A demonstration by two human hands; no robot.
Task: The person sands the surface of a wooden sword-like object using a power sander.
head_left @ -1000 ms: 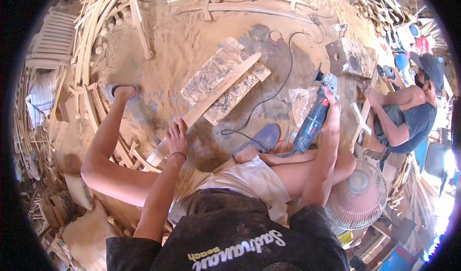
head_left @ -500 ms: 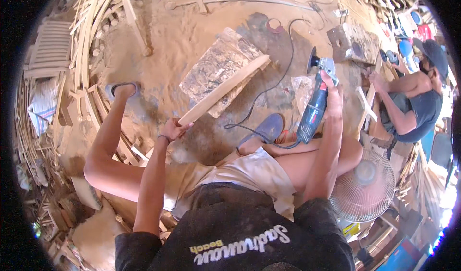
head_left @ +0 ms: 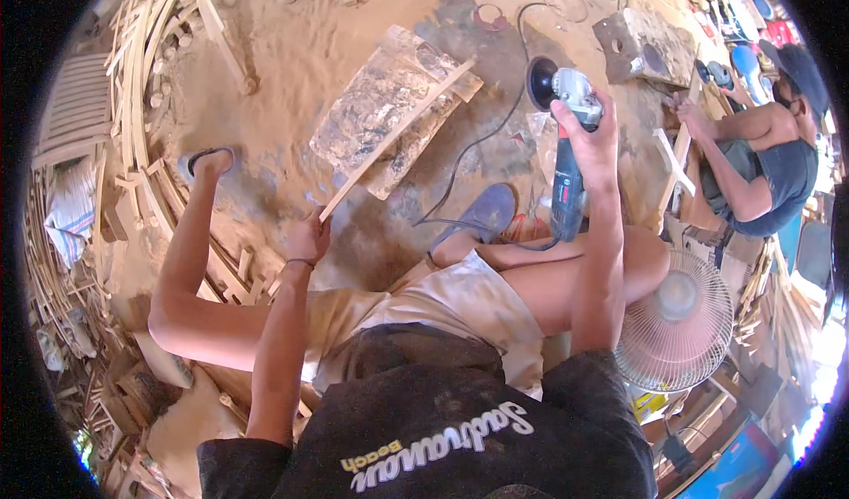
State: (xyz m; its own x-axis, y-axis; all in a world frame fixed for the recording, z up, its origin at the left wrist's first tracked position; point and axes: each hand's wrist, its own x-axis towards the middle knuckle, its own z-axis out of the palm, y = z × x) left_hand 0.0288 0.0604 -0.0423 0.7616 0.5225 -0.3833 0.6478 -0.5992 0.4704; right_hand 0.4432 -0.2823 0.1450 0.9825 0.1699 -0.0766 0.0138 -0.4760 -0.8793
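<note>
My left hand is closed around the near end of a long pale wooden slat. The slat slants away to the right, narrow edge up, over a worn, stained wooden block on the ground. Whether it rests on the block I cannot tell. In my right hand is a blue-green angle grinder with a silver head, held upright to the right of the block. Its round dark disc faces left, apart from the slat. A dark cord loops from the grinder across the ground.
A round fan stands by my right knee. Beyond it a co-worker sits with a power tool and a piece of wood. A second block lies at the far right. Piled wooden strips line the left side.
The slat has turned in my left hand from its broad face to its narrow edge. My right hand has brought the grinder's head up and leftward, its body now more upright.
</note>
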